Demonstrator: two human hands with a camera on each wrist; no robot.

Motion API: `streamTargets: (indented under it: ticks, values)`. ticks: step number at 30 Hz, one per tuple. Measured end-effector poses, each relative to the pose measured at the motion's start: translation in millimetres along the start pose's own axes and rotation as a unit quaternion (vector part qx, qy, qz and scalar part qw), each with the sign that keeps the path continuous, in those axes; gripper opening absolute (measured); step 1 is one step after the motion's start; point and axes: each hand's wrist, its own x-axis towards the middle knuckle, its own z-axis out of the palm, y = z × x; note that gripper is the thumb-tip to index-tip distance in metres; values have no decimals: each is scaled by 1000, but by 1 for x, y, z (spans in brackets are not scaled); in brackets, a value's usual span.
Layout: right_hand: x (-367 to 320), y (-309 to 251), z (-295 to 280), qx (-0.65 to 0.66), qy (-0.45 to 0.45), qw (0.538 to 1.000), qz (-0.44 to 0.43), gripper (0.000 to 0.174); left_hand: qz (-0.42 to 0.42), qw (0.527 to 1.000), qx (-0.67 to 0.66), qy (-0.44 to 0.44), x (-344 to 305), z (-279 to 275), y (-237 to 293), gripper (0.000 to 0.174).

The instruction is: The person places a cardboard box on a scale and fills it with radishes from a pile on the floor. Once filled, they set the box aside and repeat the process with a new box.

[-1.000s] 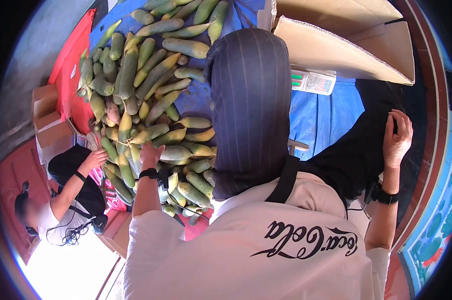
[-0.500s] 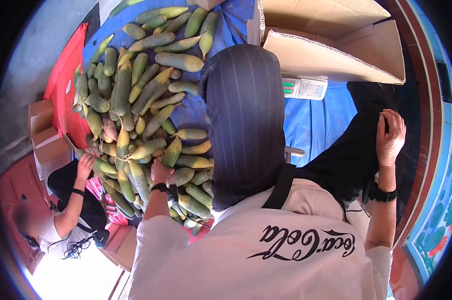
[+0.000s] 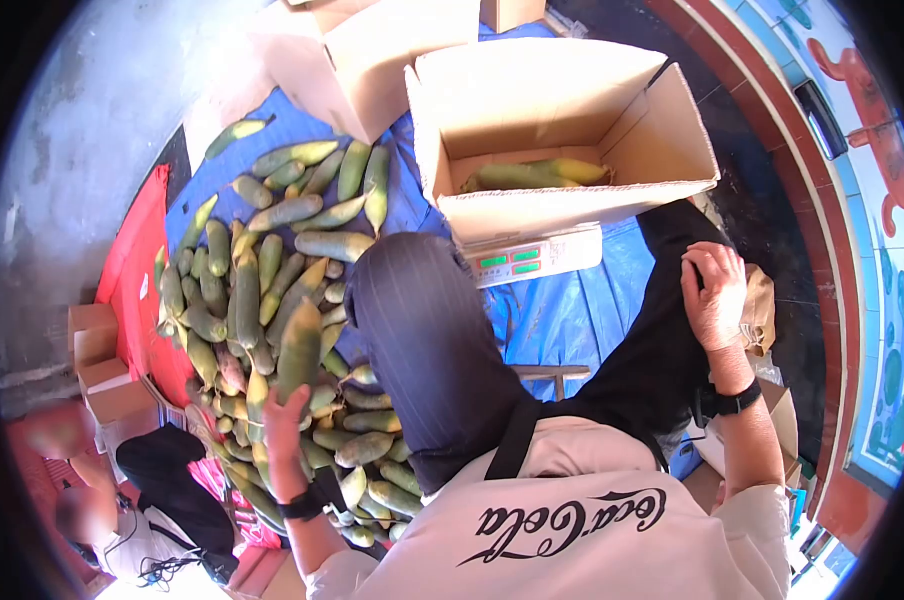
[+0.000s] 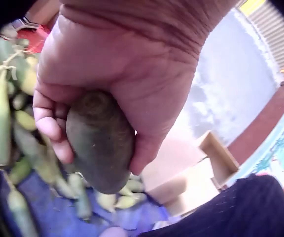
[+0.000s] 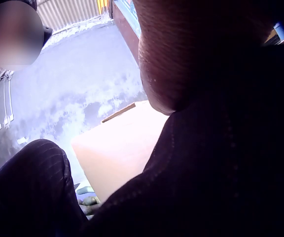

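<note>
A large green radish is held up over the pile by my left hand. In the left wrist view the fingers and thumb of my left hand wrap round the dark end of that radish. My right hand rests on the dark trouser leg near the knee, its fingers loosely bent and holding nothing. In the right wrist view only part of my right hand shows, dark and cut off. A cardboard box with radishes inside stands on a scale with lit green displays.
The radish pile spreads over a blue sheet left of my raised knee. Another open box stands at the back. A second person sits at the lower left. A tiled edge runs along the right.
My left hand has lifted a radish off the pile. The head view has shifted, bringing the inside of the box into sight. My right hand stays on the leg.
</note>
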Motion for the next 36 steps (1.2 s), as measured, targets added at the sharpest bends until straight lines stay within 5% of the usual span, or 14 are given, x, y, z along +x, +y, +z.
streamTargets:
  ticks: [3, 5, 8, 12, 18, 19, 25, 26, 29, 30, 33, 35, 36]
  values:
    - [1, 1, -1, 16, 9, 1000, -5, 10, 142, 990, -17, 15, 0, -11, 80, 49]
    - [0, 3, -2, 22, 16, 1000, 0, 11, 232, 966, -72, -94, -15, -4, 165, 51]
    - [-2, 6, -1, 35, 27, 999, 11, 11, 305, 940, -63, -137, -21, 26, 251, 45]
    - [-5, 10, -5, 52, 42, 998, 20, 12, 381, 876, 73, -286, 12, 83, 332, 43]
    - [-5, 21, -9, 81, 42, 995, 39, 13, 357, 804, 358, -313, 43, 209, 409, 46]
    - [-5, 23, -10, 89, 39, 994, 44, 13, 332, 767, 420, -355, 43, 225, 418, 49]
    - [-2, 31, -13, 114, 39, 992, 45, 17, 287, 757, 357, -466, 56, 294, 413, 51]
    - [-2, 32, -13, 118, 41, 991, 45, 17, 297, 721, 444, -440, 53, 305, 416, 47]
    - [-4, 36, -12, 125, 43, 990, 46, 18, 292, 716, 487, -405, 64, 327, 405, 48]
    - [-5, 36, -11, 125, 44, 990, 47, 18, 412, 686, 488, -349, 54, 317, 404, 50]
    - [-6, 36, -12, 127, 41, 990, 45, 18, 390, 744, 409, -356, 57, 292, 402, 50]
    - [-6, 35, -12, 128, 40, 990, 44, 18, 464, 762, 289, -348, 54, 259, 396, 31]
    - [-7, 34, -12, 122, 40, 991, 41, 17, 499, 743, 379, -237, 27, 231, 407, 25]
